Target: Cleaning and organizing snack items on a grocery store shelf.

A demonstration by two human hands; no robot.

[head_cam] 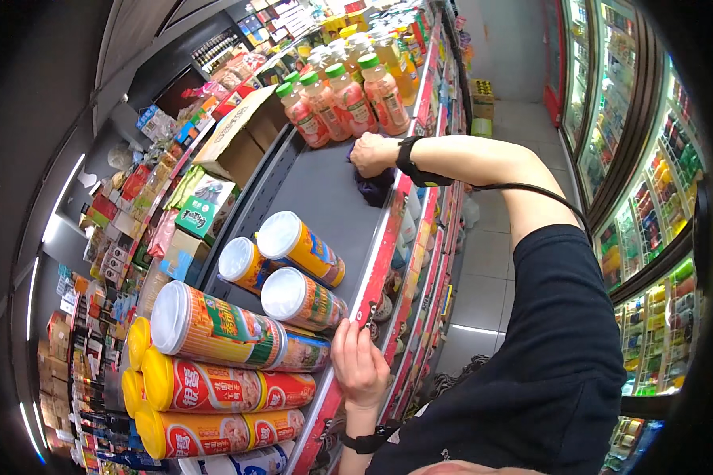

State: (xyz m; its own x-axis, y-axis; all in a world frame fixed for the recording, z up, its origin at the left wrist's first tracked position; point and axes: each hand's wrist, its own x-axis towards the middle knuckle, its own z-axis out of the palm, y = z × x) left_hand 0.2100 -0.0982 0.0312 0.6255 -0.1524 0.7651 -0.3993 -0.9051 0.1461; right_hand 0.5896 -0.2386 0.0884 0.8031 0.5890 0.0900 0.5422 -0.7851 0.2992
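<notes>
My right hand point(373, 155) grips a dark purple cloth point(375, 185) and presses it on the grey metal shelf point(309, 181), just in front of several green-capped pink juice bottles point(352, 101). Nearer to me, my left hand point(359, 362) rests its fingers on the red-trimmed front edge point(369, 285), touching or nearly touching a clear-lidded canister point(306, 297). Beside it stand another clear-lidded canister point(300, 246) and a smaller-looking one point(243, 264). Stacked cans with patterned wrappers point(220, 326) and red cans with yellow lids point(229, 386) stand closest to me.
An open cardboard box point(237, 133) and a green carton point(205, 208) sit behind the shelf's back rail. Glass-door drink coolers point(647, 178) line the right side of the tiled aisle point(481, 273). A cable point(529, 189) runs from my right wrist band along my arm.
</notes>
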